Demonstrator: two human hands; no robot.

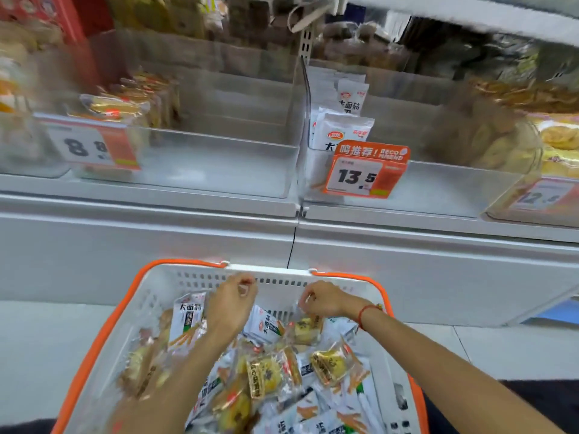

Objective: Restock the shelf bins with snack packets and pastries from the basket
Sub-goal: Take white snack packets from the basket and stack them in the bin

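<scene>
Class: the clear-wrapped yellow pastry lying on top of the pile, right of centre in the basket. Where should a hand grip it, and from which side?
Probably from above: the yellow pastry lies flat on the pile, uncovered. Pinch its wrapper's crimped end, not the cake.

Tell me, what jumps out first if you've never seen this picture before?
Probably the white basket with the orange rim at the bottom, heaped with white snack packets and yellow pastries, with the left hand and right hand reaching into its far end. Next, the bright orange 13.5 price tag on the clear shelf bin above, which holds a few white packets.
</scene>
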